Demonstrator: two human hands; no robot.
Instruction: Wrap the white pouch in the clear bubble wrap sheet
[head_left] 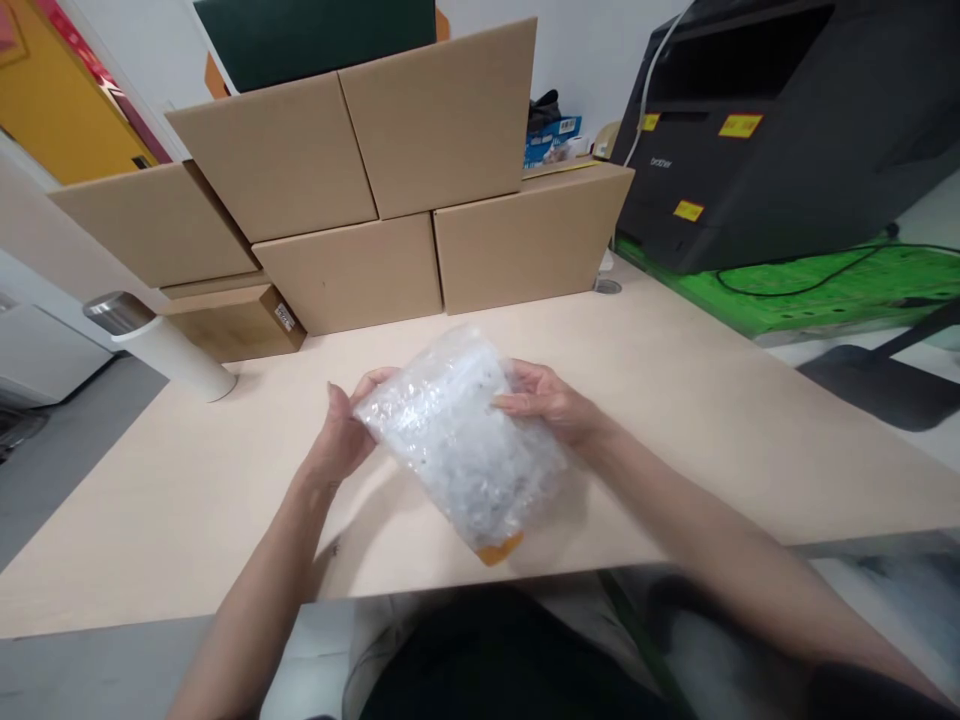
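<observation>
Clear plastic bag [457, 430], filled with pale contents too indistinct to name, is being held just above the table, its long axis running slantwise from far left to near right, an orange patch [499, 549] at its near corner pointing toward the person. The light wood-look table [712, 400] is stretching away on both sides, its front edge passing just short of that corner. Stacked cardboard cartons [330, 180] are walling off the back, and a dark printer [787, 150] is standing beyond the right edge. The left hand [346, 430] is grasping the bag's left corner, fingers partly behind it; the right hand [551, 400] is pinching the right side, thumb on top. A white flask [176, 350] is standing near the table's left edge. The printer is showing "brother"; its yellow stickers [741, 125] and the smallest carton's white label [284, 317] are carrying unreadably small print.
</observation>
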